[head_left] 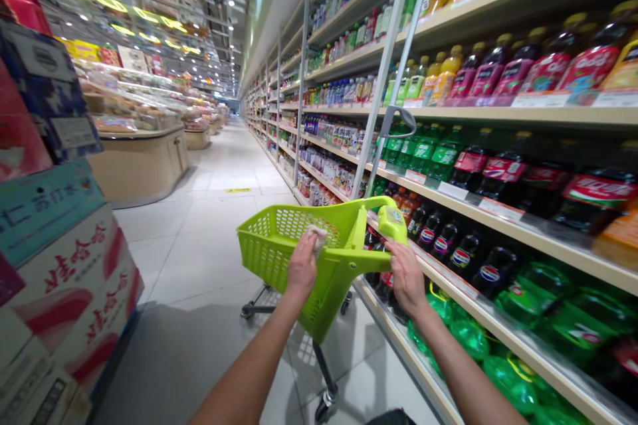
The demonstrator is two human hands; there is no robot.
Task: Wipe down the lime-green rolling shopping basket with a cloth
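A lime-green shopping cart (279,262) with a perforated basket stands on wheels in the middle of the head view, its basket pointing left. My left hand (302,265) is closed on a crumpled white cloth (319,234) at the basket's near side rim. Whether it is tissue or fabric I cannot tell. On the right, my right hand (406,275) grips the cart's green handle (371,257), just below a rounded green block (393,222) with a label. Part of the handle is hidden under my fingers.
Tall shelves (448,196) of soda bottles run close along the right. Stacked cartons (74,272) crowd the left edge. Beyond them stands a rounded display counter (139,166) with packaged goods. Pale floor tiles (214,226) stretch away down the aisle.
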